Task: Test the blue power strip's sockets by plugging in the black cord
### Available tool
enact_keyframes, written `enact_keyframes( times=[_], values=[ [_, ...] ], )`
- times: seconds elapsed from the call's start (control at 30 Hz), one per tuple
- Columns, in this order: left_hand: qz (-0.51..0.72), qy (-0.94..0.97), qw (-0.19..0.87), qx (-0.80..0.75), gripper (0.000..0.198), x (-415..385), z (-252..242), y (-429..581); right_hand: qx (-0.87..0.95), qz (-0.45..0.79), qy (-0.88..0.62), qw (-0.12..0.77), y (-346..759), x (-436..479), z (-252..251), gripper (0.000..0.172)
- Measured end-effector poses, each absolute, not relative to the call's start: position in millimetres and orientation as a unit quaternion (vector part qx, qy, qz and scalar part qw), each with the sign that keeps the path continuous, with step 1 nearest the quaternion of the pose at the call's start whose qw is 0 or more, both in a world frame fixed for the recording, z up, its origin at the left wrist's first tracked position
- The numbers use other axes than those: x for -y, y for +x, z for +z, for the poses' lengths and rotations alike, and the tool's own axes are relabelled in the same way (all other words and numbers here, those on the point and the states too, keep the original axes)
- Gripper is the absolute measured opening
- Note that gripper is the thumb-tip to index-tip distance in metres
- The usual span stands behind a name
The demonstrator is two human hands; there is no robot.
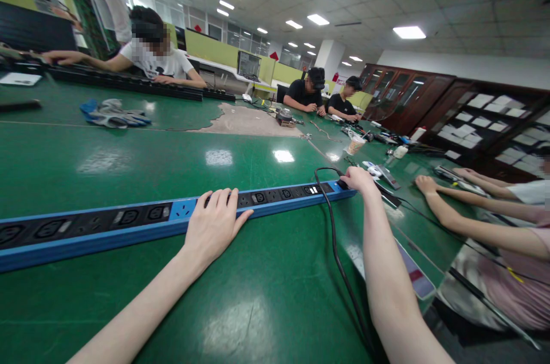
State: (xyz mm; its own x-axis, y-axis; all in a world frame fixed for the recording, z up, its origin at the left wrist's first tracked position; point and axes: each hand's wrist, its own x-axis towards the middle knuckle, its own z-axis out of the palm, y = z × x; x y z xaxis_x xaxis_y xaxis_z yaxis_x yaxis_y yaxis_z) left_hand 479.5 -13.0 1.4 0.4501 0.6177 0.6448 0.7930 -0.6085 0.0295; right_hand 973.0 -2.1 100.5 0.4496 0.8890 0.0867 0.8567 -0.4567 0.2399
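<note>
A long blue power strip (144,229) with black sockets lies across the green table, running out past the left side of the view. My left hand (215,218) spans the strip near its middle, fingers over the top and thumb along the near side. At the strip's right end, my right hand (357,179) is closed on a black plug (342,183), which meets the last part of the strip. Whether the plug is fully seated cannot be made out behind the fingers. Its black cable (334,238) loops up and runs down toward me beside my right forearm.
Blue and grey gloves (114,113) lie at the far left. A phone-like slab (415,275) is beyond my right forearm. Co-workers sit around the table; one's hand (425,184) is near on the right. A cup (355,144) and tools (387,175) stand there too.
</note>
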Motion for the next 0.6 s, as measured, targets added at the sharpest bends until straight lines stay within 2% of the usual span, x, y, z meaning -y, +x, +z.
enact_keyframes(
  times=[0.2, 0.33, 0.4, 0.6],
  values=[
    [-0.311, -0.839, 0.127, 0.428, 0.065, 13, 1, 479, -0.547, 0.097, 0.828, 0.078, 973, 7, 103, 0.034],
    [-0.307, -0.841, 0.129, 0.427, 0.064, 13, 2, 479, -0.539, -0.035, 0.84, -0.053, 970, 12, 105, 0.04],
    [-0.3, -0.842, 0.138, 0.426, 0.064, 13, 2, 480, -0.537, -0.061, 0.837, -0.086, 966, 12, 106, 0.04],
    [-0.306, -0.839, 0.15, 0.425, 0.063, 13, 0, 480, -0.543, 0.113, 0.831, -0.047, 964, 12, 120, 0.034]
  ],
)
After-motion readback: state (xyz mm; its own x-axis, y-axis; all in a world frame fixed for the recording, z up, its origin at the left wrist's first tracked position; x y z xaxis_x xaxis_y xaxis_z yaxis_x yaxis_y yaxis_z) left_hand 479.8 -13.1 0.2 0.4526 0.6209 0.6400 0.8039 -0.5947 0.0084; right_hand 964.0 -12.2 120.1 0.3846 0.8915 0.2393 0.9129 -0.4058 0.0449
